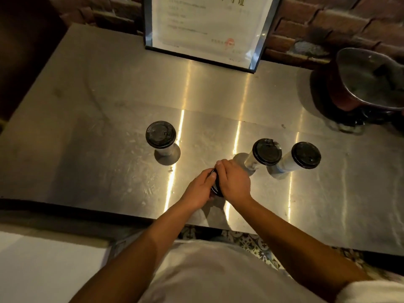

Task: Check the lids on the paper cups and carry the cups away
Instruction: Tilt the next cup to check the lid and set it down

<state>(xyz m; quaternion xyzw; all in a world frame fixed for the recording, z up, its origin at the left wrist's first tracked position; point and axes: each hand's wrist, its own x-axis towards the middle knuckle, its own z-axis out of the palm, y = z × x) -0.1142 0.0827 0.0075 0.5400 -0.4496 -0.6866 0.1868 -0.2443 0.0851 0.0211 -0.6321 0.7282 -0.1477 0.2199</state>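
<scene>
Several paper cups with black lids stand on a steel counter (109,119). One cup (161,136) is alone at the left. Two more, a middle cup (266,151) and a right cup (305,155), stand close together at the right. A fourth cup's black lid (216,186) shows as a thin sliver between my hands near the counter's front edge. My left hand (200,190) grips the lid's left side. My right hand (235,181) lies over its top and right side. The cup's body is hidden beneath my hands.
A framed document (203,29) leans on the brick wall at the back. A round metal pot (369,82) sits on a dark stand at the far right. A white surface (43,265) lies low at the left, below the counter.
</scene>
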